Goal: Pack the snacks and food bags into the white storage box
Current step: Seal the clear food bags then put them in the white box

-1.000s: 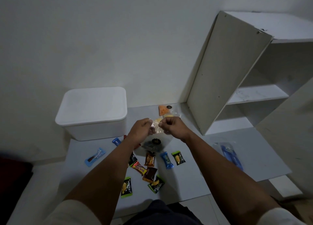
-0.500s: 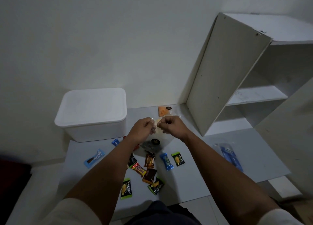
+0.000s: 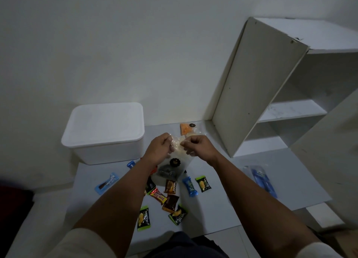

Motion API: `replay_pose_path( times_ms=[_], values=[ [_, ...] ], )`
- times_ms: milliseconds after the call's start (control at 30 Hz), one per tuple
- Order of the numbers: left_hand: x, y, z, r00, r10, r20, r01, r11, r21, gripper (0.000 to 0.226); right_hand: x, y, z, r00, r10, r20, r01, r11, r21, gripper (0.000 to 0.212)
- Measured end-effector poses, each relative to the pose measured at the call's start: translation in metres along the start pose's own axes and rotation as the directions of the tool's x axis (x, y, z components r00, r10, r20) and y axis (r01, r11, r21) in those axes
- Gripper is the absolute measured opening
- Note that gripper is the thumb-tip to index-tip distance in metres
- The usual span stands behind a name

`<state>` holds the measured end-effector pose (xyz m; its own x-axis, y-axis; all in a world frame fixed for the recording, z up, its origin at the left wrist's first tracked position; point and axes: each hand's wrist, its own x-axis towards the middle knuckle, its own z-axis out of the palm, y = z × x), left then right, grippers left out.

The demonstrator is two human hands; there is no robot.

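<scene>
Both hands pinch the top edge of a clear bag [image 3: 175,160] — left hand [image 3: 158,148] on its left corner, right hand [image 3: 195,146] on its right, fingers curled in a closed grip on the plastic. Held up just right of the white box [image 3: 104,133], the bag hangs with dark contents at its bottom. That box sits lidded on the grey surface [image 3: 222,199]. Right of the box and nearer the person lie scattered snacks — a blue Kelp packet [image 3: 190,186], green Nextar packets [image 3: 144,218], a red bar [image 3: 158,195]. An orange bag [image 3: 186,129] lies beyond the hands, near the wall.
</scene>
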<state>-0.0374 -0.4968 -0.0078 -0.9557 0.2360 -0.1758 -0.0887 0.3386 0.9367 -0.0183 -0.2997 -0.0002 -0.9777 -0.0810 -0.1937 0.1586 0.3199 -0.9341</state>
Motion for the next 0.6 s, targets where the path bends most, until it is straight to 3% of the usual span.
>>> replay_pose_path(
  times_ms=[133, 233, 300, 333, 400, 467, 600],
  values=[
    [0.005, -0.008, -0.005, 0.998, -0.011, -0.06, 0.011, 1.0, 0.004, 0.027, -0.001, 0.009, -0.003, 1.0, 0.0, -0.016, 0.0, 1.0, 0.006, 0.021],
    [0.003, -0.012, 0.002, 0.948, 0.054, -0.314, -0.017, 0.993, 0.121, 0.006, 0.001, 0.005, 0.004, 0.997, -0.049, -0.061, 0.047, 0.999, -0.027, 0.021],
    [0.0, -0.01, 0.005, 0.877, 0.058, -0.477, -0.004, 0.994, 0.113, 0.011, 0.003, 0.005, 0.007, 0.99, -0.081, -0.112, 0.075, 0.996, -0.052, 0.021],
    [0.001, -0.009, 0.005, 0.876, 0.016, -0.482, 0.038, 0.994, 0.102, 0.013, 0.004, 0.007, 0.008, 0.987, -0.09, -0.131, 0.082, 0.995, -0.064, 0.021],
    [0.003, -0.004, 0.009, 0.926, -0.158, -0.343, 0.159, 0.987, -0.027, 0.03, 0.006, 0.011, 0.009, 0.984, -0.103, -0.148, 0.088, 0.991, -0.105, 0.02],
    [0.002, 0.002, 0.015, 0.941, -0.302, -0.152, 0.251, 0.925, -0.285, 0.041, 0.006, 0.016, 0.01, 0.98, -0.136, -0.145, 0.108, 0.977, -0.182, 0.018],
    [0.0, 0.01, 0.025, 0.94, -0.335, -0.07, 0.265, 0.843, -0.468, 0.029, 0.001, 0.019, 0.014, 0.97, -0.219, -0.102, 0.172, 0.921, -0.349, 0.014]
  ],
)
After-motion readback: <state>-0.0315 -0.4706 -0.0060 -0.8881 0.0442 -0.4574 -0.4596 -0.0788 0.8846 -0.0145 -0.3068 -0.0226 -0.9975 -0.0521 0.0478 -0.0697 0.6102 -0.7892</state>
